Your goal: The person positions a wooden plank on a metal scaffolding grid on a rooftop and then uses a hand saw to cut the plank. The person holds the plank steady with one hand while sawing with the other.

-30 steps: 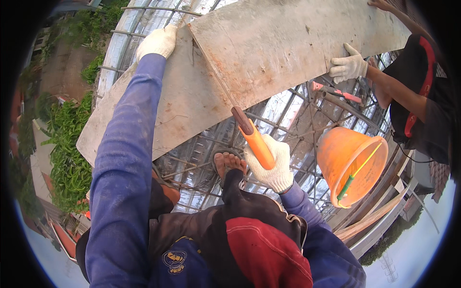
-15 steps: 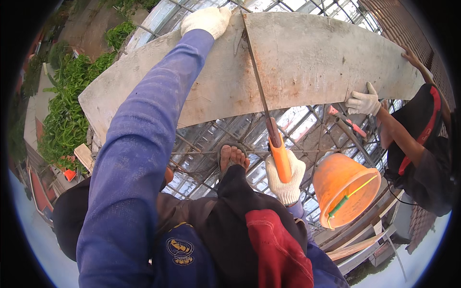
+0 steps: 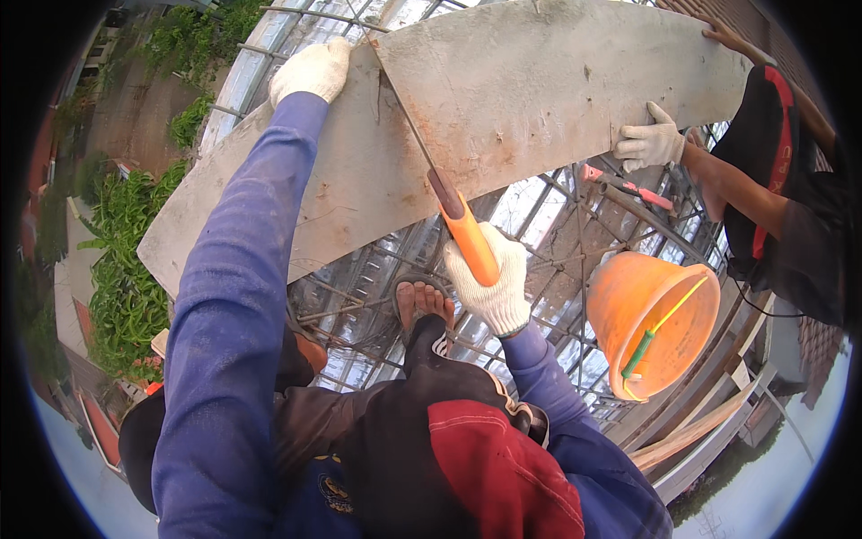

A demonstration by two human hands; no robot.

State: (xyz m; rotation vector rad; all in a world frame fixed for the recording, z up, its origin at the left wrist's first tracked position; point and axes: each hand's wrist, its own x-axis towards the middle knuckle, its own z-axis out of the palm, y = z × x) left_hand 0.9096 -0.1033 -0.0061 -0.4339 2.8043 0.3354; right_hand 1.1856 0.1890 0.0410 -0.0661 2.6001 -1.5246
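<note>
A long curved grey board [image 3: 539,99] lies across the view in front of me. My left hand [image 3: 312,70], in a white work glove, is closed over its far edge, left of the saw blade. My right hand [image 3: 494,283], gloved too, grips the orange handle of a handsaw [image 3: 469,235]. The narrow saw blade lies across the board's width from the near edge to the far edge. At the right, a co-worker's gloved hand [image 3: 648,142] presses on the board's near edge, and their other hand [image 3: 725,36] touches its right end.
An orange bucket [image 3: 606,292] with a green-and-yellow cord stands at the right. A red-handled tool [image 3: 628,187] lies near the co-worker. Under my foot [image 3: 422,304] is a grid of rebar [image 3: 364,310] over metal sheeting. Timber [image 3: 700,427] sits lower right; the ground is far below at left.
My right hand has pushed the saw forward, so its handle is now nearer the board. The whole view has shifted, moving the board up and left in the picture. My left hand still holds the edge.
</note>
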